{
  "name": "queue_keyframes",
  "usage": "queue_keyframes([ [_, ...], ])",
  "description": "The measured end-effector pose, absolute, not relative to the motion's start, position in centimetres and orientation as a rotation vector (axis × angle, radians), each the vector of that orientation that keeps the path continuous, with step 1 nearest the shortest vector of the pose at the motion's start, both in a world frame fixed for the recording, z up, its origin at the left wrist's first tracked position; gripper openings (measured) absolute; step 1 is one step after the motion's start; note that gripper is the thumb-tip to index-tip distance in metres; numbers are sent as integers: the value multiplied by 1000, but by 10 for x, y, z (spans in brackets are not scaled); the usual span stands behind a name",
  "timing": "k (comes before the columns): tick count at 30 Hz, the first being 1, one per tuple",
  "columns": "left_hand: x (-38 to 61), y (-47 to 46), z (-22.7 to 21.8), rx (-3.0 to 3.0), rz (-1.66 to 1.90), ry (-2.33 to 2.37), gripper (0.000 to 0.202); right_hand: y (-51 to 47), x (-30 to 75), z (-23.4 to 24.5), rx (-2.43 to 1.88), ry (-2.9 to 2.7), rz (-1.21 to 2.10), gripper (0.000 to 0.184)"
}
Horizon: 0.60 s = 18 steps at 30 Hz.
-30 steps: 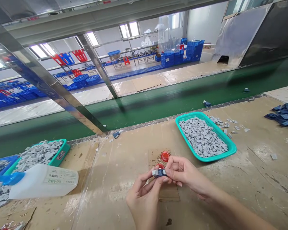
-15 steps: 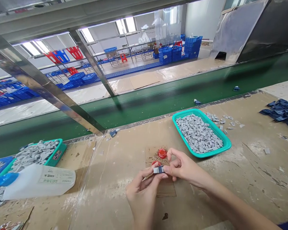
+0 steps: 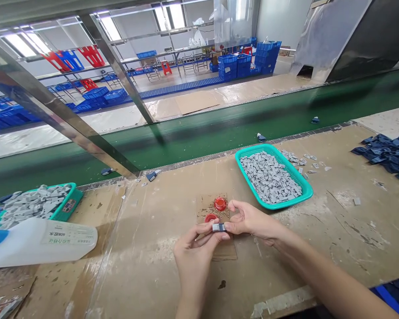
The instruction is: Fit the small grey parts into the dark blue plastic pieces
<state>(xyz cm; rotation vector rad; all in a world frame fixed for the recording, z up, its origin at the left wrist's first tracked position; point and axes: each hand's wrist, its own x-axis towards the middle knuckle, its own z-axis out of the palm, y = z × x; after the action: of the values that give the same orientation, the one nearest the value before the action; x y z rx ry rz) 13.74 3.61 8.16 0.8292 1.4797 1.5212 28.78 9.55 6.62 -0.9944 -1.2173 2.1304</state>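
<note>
A small grey and dark-blue plastic piece (image 3: 218,227) is held level above the bench, between the fingertips of both hands. My left hand (image 3: 197,248) pinches it from the left side, with thumb below and fingers above. My right hand (image 3: 248,220) grips its right end between thumb and fingers. Just beyond the hands, two red caps, a farther one (image 3: 220,204) and a nearer one (image 3: 211,218), sit on a stained cardboard patch (image 3: 204,203). The nearer cap is partly hidden by my left fingers.
A green basket (image 3: 304,198) of small grey pieces stands right of centre, with loose ones beside it. At left lie a white bottle (image 3: 71,241) and another filled green basket (image 3: 75,198). Dark-blue pieces (image 3: 387,153) are heaped far right. A green conveyor belt (image 3: 193,137) runs behind.
The camera view has shifted slightly, so the bench appears higher and further left. Both hands keep hold of the piece. Another dark-blue piece shows on the belt at the left.
</note>
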Motion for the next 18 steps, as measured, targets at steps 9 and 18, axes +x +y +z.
queue_keyframes([
  [9,133,33,76,883,1479,1470,19,94,284,64,-912,-1185,2169,53],
  [18,132,42,82,573,1491,1264,28,91,301,103,-900,-1074,1914,43],
])
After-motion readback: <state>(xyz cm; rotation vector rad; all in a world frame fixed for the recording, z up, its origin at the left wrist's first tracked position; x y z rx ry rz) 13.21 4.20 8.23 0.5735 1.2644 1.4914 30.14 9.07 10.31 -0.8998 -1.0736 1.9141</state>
